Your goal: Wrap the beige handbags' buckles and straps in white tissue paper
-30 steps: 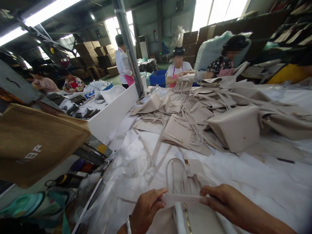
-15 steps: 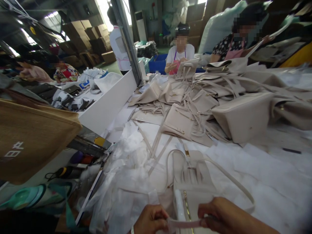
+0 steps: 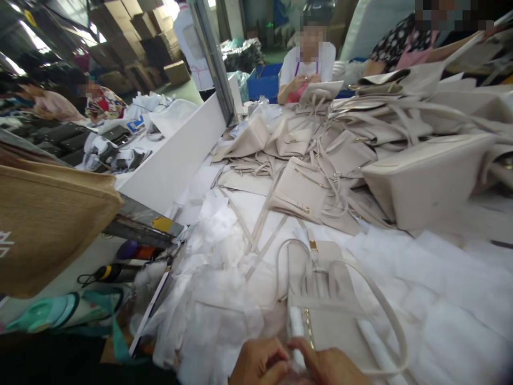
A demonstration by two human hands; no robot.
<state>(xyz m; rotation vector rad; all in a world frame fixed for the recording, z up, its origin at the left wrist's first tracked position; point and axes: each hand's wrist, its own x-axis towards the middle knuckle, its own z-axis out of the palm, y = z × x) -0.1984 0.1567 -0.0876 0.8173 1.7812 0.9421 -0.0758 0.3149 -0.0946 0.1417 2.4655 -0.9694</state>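
A beige handbag with long handles and a gold clasp lies flat on white wrapping in front of me. My left hand and my right hand meet at its near edge, at the bottom of the view. Their fingers are curled together around a small pale piece of wrapping beside a white paper roll. What exactly they pinch is partly hidden.
A heap of beige handbags and loose straps fills the table's far half. Crumpled white tissue lies at left. A brown fabric bag hangs at left. Other people work across the table and behind a white divider.
My hands have come together and dropped toward the bottom edge; the pale strip stretched between them is no longer spread out. The view has tilted down, showing more of the handbag.
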